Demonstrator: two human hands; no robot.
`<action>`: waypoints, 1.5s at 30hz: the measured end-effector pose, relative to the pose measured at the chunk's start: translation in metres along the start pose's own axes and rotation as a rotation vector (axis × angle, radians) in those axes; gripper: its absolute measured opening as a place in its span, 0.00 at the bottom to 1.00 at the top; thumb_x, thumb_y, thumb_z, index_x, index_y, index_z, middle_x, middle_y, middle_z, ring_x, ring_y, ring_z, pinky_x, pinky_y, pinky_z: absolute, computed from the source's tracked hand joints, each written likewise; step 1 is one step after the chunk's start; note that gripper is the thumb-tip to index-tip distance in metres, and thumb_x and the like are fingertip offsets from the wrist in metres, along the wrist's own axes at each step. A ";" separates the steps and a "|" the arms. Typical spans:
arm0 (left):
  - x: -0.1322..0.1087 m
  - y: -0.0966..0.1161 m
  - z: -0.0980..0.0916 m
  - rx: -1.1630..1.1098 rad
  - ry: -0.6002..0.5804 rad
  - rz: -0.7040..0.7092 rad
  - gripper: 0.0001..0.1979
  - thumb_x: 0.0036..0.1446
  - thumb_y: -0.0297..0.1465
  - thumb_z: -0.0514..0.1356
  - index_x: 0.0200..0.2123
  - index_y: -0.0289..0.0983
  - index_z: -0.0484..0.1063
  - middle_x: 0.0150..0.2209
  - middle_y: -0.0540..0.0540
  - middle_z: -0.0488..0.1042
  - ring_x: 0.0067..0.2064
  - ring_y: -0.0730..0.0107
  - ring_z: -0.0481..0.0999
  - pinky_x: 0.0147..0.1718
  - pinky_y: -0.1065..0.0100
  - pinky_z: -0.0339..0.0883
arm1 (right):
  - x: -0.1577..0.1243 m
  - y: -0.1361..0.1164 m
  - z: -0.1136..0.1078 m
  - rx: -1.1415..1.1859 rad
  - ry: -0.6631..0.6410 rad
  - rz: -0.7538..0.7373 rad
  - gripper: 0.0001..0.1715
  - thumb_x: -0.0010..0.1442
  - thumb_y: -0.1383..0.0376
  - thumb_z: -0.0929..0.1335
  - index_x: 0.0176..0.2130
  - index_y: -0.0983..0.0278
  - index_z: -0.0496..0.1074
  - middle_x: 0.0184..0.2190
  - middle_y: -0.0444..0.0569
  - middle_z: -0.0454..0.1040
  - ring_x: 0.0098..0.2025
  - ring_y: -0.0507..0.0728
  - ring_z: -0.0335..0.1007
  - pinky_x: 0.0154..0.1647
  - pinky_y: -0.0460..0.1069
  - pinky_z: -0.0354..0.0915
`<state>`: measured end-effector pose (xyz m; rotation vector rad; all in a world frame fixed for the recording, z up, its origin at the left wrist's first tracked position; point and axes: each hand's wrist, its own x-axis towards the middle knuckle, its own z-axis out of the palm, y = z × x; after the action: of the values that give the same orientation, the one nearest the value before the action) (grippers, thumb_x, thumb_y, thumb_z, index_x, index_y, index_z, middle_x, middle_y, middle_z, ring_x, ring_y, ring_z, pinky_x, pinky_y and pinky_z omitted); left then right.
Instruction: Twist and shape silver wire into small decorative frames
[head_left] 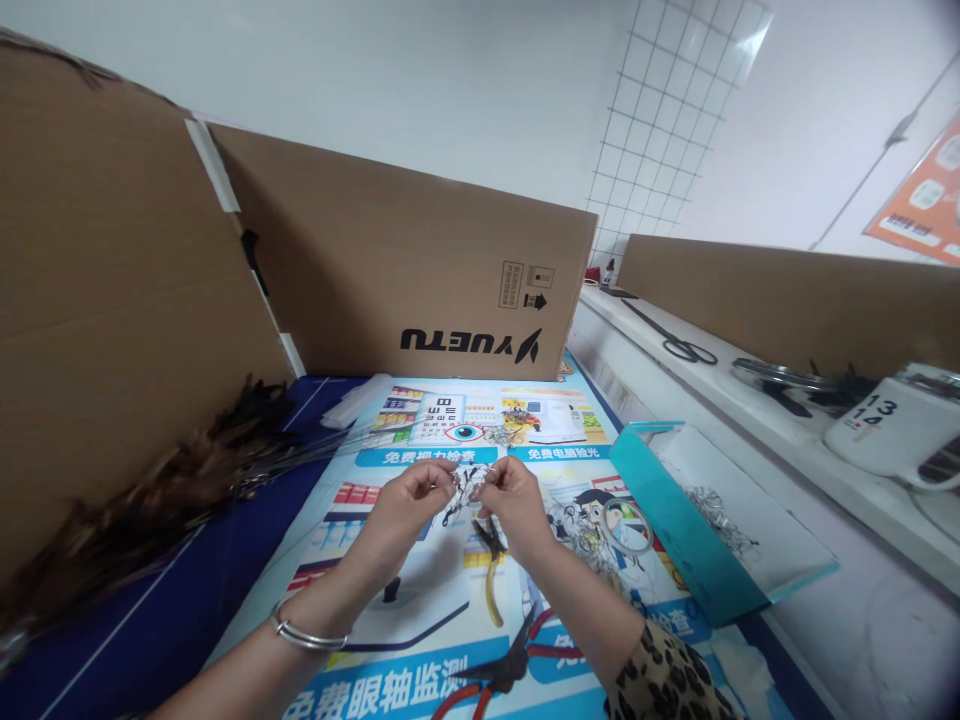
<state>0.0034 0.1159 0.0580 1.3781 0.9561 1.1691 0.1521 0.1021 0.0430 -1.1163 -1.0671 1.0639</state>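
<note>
Roughly, a dark-and-silver wire tangle [466, 488] slants one to seven o'clock above the printed mat [420, 590], pinched by thumb and fingers of left hand [415, 503] and right hand [519, 503]. At three, a turquoise box [675, 530] holds silvery wire pieces [718, 515]; yellow-handled pliers [491, 562] and red-handled pliers [511, 668] lie at six, brown feathers [180, 478] nine.

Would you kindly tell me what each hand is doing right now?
Left hand: pinched closed on thin wiry pieces.
Right hand: also pinched closed on them.
</note>
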 end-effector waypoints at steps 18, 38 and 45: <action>0.000 0.009 -0.002 0.031 -0.033 0.035 0.05 0.44 0.30 0.63 0.21 0.37 0.70 0.41 0.44 0.68 0.48 0.59 0.67 0.44 0.65 0.61 | 0.003 -0.011 -0.006 0.094 -0.137 0.109 0.13 0.41 0.71 0.67 0.29 0.63 0.60 0.27 0.41 0.70 0.25 0.49 0.67 0.18 0.41 0.61; -0.004 0.008 0.003 -0.069 -0.082 -0.039 0.04 0.43 0.28 0.61 0.19 0.37 0.69 0.38 0.46 0.67 0.46 0.61 0.64 0.39 0.69 0.59 | 0.006 -0.016 -0.018 0.163 -0.262 0.040 0.11 0.39 0.72 0.65 0.27 0.63 0.61 0.22 0.39 0.66 0.19 0.48 0.62 0.18 0.43 0.60; 0.001 0.007 -0.005 -0.046 -0.277 -0.023 0.05 0.47 0.31 0.62 0.29 0.37 0.69 0.47 0.43 0.61 0.46 0.62 0.64 0.39 0.68 0.60 | 0.011 -0.026 -0.029 0.183 -0.295 0.034 0.12 0.39 0.72 0.61 0.29 0.62 0.61 0.23 0.40 0.64 0.19 0.48 0.59 0.19 0.44 0.60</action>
<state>-0.0020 0.1169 0.0651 1.4438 0.7409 0.9469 0.1848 0.1053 0.0668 -0.8500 -1.1561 1.3552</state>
